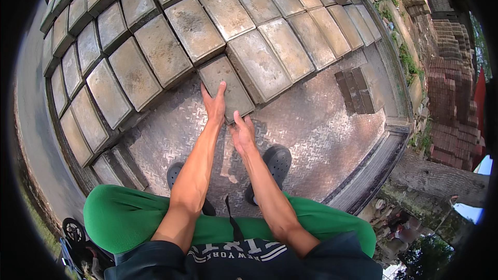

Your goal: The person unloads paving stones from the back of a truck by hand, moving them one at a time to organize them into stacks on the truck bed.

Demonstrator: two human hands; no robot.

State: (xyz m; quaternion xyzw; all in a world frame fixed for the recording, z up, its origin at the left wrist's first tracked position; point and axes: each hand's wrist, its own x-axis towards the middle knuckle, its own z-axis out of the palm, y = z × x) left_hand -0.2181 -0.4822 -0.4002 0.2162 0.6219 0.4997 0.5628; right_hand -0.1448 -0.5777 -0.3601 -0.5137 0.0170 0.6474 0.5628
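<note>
A grey concrete block (226, 84) lies tilted at the near edge of the stacked blocks, its near end toward me. My left hand (213, 105) grips its left side, thumb flat on the top face and fingers along the edge. At the near end my right hand (243, 134) has its thumb against the top edge, with its fingers curled by the lower corner and partly hidden. Directly right of this block stands a taller pile topped by a pale block (259, 65). Another stacked block (194, 28) sits just beyond it.
Tight rows of concrete blocks (129, 78) fill the far and left sides. I stand on a metal tread-plate floor (311, 124), bounded by a raised side rail (368, 171). Several narrow blocks (360, 91) stand at the right; more (119, 168) lie left. Brick piles (448, 103) rise outside.
</note>
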